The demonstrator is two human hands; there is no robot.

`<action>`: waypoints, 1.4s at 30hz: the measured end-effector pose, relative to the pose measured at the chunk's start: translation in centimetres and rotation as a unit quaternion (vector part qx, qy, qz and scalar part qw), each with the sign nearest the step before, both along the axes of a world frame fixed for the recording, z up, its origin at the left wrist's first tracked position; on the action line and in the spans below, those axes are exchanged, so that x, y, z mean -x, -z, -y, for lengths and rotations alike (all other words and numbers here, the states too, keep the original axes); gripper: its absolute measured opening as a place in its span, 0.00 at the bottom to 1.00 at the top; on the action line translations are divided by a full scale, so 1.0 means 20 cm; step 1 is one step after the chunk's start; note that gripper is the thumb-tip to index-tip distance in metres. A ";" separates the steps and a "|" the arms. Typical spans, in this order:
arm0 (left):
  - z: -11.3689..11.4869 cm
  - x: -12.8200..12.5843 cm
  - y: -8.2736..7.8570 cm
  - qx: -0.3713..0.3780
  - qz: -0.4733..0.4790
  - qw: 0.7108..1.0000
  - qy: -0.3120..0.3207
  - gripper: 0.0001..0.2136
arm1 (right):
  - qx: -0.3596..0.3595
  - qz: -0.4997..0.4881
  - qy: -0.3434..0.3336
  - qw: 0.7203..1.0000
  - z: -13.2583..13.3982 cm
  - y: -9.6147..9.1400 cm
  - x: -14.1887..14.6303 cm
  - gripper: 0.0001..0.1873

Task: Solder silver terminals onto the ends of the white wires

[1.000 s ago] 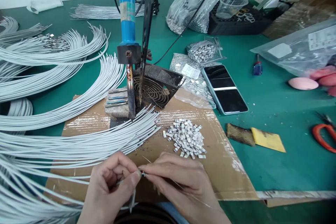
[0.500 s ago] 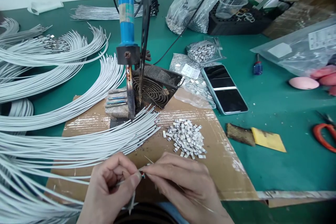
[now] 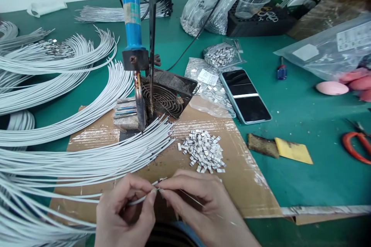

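Note:
My left hand (image 3: 124, 212) pinches the stripped end of a white cable (image 3: 139, 199) between thumb and forefinger. My right hand (image 3: 199, 204) meets it fingertip to fingertip, pinched on the cable's tip and something tiny that I cannot make out. Both hands hover over the near edge of a cardboard sheet (image 3: 246, 185). A pile of small metal terminals (image 3: 203, 150) lies just beyond my right hand. Bundles of white cables (image 3: 87, 158) fan in from the left. A blue-handled soldering iron (image 3: 131, 27) stands upright in a clamp beside a small fan (image 3: 164, 98).
A phone (image 3: 245, 96) lies face up on the green table (image 3: 319, 162), with bags of terminals (image 3: 214, 73) behind it. A brown and yellow sponge (image 3: 279, 148), red-handled cutters (image 3: 358, 144), a small screwdriver (image 3: 281, 70) and a pink object (image 3: 332, 88) sit to the right.
The view has shifted slightly down and left. My hands stay joined at the cable's tip, now a little higher over the cardboard, with the fingers working the end.

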State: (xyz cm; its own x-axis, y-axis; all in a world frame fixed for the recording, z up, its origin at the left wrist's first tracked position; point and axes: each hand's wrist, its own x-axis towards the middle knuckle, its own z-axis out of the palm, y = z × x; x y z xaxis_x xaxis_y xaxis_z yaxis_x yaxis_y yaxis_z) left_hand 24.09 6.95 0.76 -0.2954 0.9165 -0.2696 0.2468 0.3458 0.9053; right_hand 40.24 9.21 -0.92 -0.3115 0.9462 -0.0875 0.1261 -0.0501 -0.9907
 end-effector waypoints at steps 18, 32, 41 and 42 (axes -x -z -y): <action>-0.09 0.08 -0.03 0.109 0.160 0.981 0.000 0.11 | -0.065 -0.049 0.107 0.991 -0.01 0.09 -0.02 0.12; -0.10 0.13 0.00 0.164 0.301 0.940 0.005 0.22 | -0.381 0.103 -0.035 0.918 -0.03 0.09 0.01 0.13; -0.10 0.16 0.03 0.173 0.304 0.935 0.055 0.19 | -0.440 0.207 -0.073 0.871 -0.01 0.06 -0.06 0.16; -0.10 0.15 0.02 0.164 0.291 0.942 0.037 0.19 | -0.417 0.184 -0.041 0.889 -0.01 0.06 -0.07 0.16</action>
